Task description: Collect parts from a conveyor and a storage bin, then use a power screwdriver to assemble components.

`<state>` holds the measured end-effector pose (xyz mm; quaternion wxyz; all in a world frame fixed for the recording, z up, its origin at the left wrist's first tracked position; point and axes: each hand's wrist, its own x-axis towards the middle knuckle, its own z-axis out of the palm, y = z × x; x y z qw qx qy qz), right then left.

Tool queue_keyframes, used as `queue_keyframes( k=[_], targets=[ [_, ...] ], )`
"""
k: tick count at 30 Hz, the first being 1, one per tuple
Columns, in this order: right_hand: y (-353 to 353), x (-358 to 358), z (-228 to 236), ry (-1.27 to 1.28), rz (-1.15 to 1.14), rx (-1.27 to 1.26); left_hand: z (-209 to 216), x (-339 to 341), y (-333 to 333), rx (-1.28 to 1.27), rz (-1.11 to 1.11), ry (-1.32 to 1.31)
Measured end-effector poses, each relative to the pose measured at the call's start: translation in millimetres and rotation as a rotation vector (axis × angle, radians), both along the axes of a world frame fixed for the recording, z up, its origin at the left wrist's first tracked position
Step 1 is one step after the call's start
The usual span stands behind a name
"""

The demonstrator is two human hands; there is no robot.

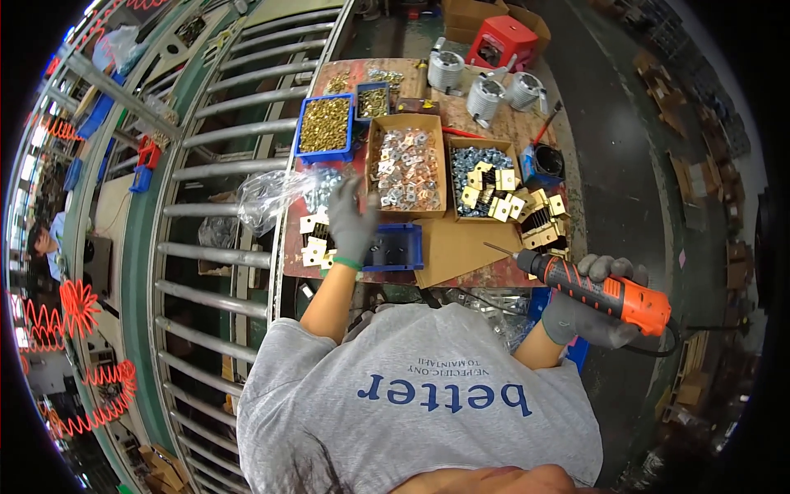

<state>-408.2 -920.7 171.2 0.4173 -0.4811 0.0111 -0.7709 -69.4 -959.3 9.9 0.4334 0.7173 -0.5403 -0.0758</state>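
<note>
My right hand (599,323), in a grey glove, is wrapped round an orange and black electric screwdriver (605,290). Its thin bit points left over the front right of the table. On the left, my gloved left hand (352,221) reaches to a clear plastic bag (267,202) with small metal parts (324,191) at its mouth. Its fingertips are blurred, so any grip there is unclear. Beside that wrist lie cream blocks with dark holes (314,247) and a blue tray (393,249). More cream and black terminal blocks (543,222) lie to the left of the screwdriver, past its bit.
Along the table stand a blue bin of brass parts (324,125), a smaller blue bin (373,100), a carton of metal clips (406,169) and a carton of bolts (481,165). Behind are white ribbed cylinders (485,99) and a red stool (500,43). A roller conveyor (218,255) runs at left.
</note>
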Motion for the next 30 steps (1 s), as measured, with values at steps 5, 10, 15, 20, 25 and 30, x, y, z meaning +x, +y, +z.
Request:
queue_keyframes(
  k=[5,10,15,20,25,30],
  targets=[
    [11,-30,2,0.036,-0.112,-0.041,29,-104,-72,0.073,-0.591,-0.047],
    [16,-61,2,0.03,-0.22,-0.025,20,-177,-137,0.361,-0.744,-0.392],
    [17,-84,-1,-0.035,-0.233,0.004,11,-198,-166,0.644,-0.786,-0.466],
    [9,-95,-5,-0.011,-0.253,0.017,13,-194,-171,0.665,-0.85,-0.426],
    [-8,-95,-8,-0.004,-0.16,-0.02,32,-172,-148,0.336,-0.765,-0.386],
    [-23,-73,-8,-0.062,-0.048,0.024,60,-142,-92,0.132,-0.606,0.486]
  ],
)
